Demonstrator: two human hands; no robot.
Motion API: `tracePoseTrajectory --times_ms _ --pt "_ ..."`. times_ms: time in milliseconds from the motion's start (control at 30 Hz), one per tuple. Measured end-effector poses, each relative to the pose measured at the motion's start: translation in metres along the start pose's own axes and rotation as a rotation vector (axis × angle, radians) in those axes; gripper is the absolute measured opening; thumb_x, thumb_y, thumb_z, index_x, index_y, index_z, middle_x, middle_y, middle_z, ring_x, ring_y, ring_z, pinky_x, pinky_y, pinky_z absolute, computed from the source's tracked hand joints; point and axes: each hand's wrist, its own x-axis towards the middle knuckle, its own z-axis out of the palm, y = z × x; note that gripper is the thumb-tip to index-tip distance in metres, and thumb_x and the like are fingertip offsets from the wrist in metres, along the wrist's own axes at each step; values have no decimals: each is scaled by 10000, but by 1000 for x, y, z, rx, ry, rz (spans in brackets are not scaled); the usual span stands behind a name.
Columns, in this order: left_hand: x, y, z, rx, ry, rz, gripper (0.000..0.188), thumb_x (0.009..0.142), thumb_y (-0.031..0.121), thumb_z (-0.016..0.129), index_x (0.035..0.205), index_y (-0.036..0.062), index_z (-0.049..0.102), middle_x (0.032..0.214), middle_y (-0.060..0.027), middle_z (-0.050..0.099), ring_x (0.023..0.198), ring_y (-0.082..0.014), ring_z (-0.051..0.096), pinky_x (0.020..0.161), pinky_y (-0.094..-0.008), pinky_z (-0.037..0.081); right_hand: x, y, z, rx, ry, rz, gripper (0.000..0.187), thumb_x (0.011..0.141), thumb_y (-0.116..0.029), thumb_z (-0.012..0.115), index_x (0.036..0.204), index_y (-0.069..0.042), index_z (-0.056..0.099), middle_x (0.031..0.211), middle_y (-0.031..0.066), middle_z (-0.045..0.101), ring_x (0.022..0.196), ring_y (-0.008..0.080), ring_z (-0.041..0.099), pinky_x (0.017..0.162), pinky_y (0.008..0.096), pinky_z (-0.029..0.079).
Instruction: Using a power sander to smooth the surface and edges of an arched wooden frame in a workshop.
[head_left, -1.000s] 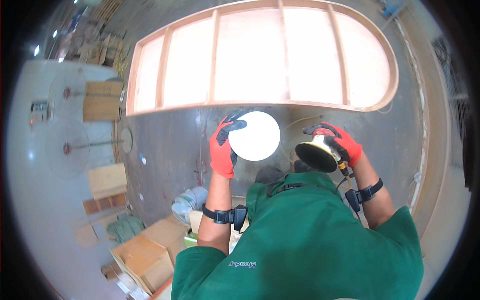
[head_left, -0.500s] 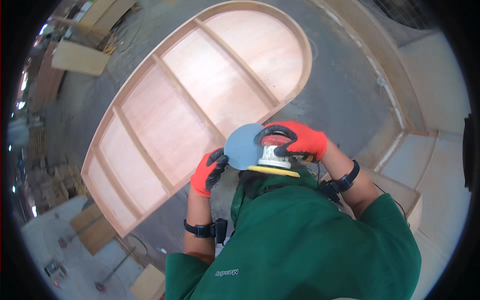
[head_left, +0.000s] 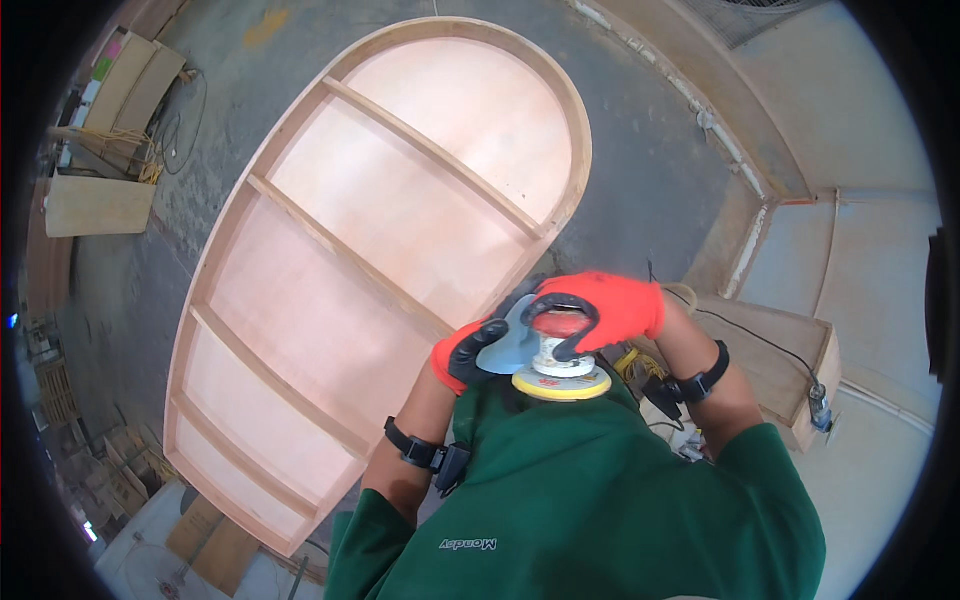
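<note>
Since the last frame the left hand in a red-and-black glove (head_left: pixel 463 358) has come in to the sander and the grey-blue round flexible disc (head_left: pixel 508 348), flat before, is now bowed; the view has turned a bit too. Left thumb is clamped on the disc's left edge; its other fingers are mostly hidden, can't tell how they sit. Right hand in a red-and-black glove (head_left: pixel 612 308) is clamped around the red top of the red-and-white round sander with a yellow-edged pad (head_left: pixel 563 352), just right of the disc, near the green shirt (head_left: pixel 600 500). Pad underside hidden; can't tell if disc touches it. Far left: pale wooden round-ended framed panel with crossbars (head_left: pixel 310 290), near edge partly behind left arm. Near right: light wooden open box (head_left: pixel 765 350); yellow coiled cord (head_left: pixel 637 368) left of it, partly covered by right arm. Far-left clutter blurs into the dark rim.
</note>
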Motion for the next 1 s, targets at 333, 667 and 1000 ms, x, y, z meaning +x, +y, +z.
tracePoseTrajectory --times_ms 333,667,1000 --pt "23 47 -31 -232 130 241 895 870 520 663 1602 207 254 1621 -60 306 1380 -438 426 1121 -652 337 -19 -10 -12 594 747 298 649 805 -92 753 1408 -62 516 1332 102 575 1203 194 569 1000 359 481" --pt "19 48 -14 -411 66 295 891 901 589 571 1576 84 284 1552 -170 421 1410 -349 431 1172 -535 328 38 -61 26 -401 765 -91 773 678 -130 877 1349 -41 505 1308 191 524 1143 391 589 928 429 518" --pt "14 51 -4 -548 -122 323 811 943 546 551 1580 118 291 1534 -149 441 1403 -323 440 1178 -491 339 58 -64 29 -520 685 -155 775 644 -167 889 1330 -49 549 1322 222 506 1156 412 597 880 446 549"
